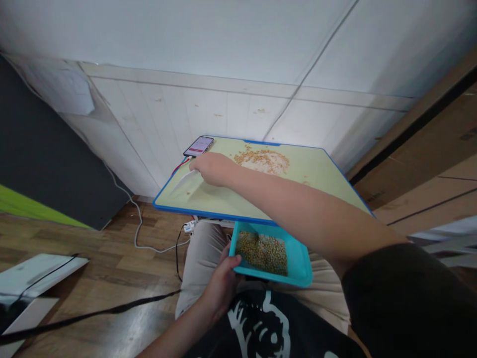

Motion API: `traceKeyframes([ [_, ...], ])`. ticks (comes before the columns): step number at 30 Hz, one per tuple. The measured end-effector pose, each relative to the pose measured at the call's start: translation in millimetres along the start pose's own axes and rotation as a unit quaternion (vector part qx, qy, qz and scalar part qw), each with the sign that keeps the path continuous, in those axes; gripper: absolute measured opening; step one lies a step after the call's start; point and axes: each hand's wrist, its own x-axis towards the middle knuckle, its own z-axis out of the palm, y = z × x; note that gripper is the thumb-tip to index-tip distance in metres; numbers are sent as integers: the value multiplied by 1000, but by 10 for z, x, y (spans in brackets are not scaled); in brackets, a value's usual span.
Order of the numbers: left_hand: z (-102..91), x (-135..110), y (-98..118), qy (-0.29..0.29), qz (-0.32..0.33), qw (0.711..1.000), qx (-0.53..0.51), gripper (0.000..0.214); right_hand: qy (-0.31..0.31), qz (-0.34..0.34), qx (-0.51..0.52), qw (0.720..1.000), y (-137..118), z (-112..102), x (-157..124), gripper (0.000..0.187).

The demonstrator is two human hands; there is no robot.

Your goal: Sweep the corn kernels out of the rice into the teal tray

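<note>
My left hand [226, 271] grips the left corner of a turquoise plastic tray [300, 263], thumb over the rim, above my lap. Greenish-yellow grains or beans [263, 251] lie across the tray's bottom. Stretched over the table, my right hand [212, 168] is closed near its left edge. From its fingers a thin, pale white piece [184, 181] slants down toward the tabletop; I cannot make out its exact kind. On the pale yellow table [216, 201] with a blue rim lies a heap of orange-yellow kernels and whitish bits [263, 160], partly behind my right forearm.
A phone [198, 146] lies at the table's far left corner, a red cable [180, 165] beside it. The table stands against a white panelled wall [208, 109]. Cardboard boxes [439, 164] rise on the right. A white cable [139, 226] and power strip [190, 226] are below left.
</note>
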Motion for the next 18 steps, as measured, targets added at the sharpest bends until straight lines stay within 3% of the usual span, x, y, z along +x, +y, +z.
traceKeyframes([
  [4, -28, 13, 17, 2, 6, 1000, -13, 87, -26, -18, -40, 999, -172, 109, 255, 38],
  [7, -37, 22, 18, -1, 9, 1000, -16, 88, -44, -45, -85, 994, -237, 138, 258, 36],
  [11, -27, 15, 25, 7, 6, 1000, -15, 92, -62, -51, -101, 992, -166, 126, 84, 41],
  [18, -30, 39, -1, 10, 4, 1000, -2, 87, -89, -39, -57, 994, 194, 172, -317, 41],
])
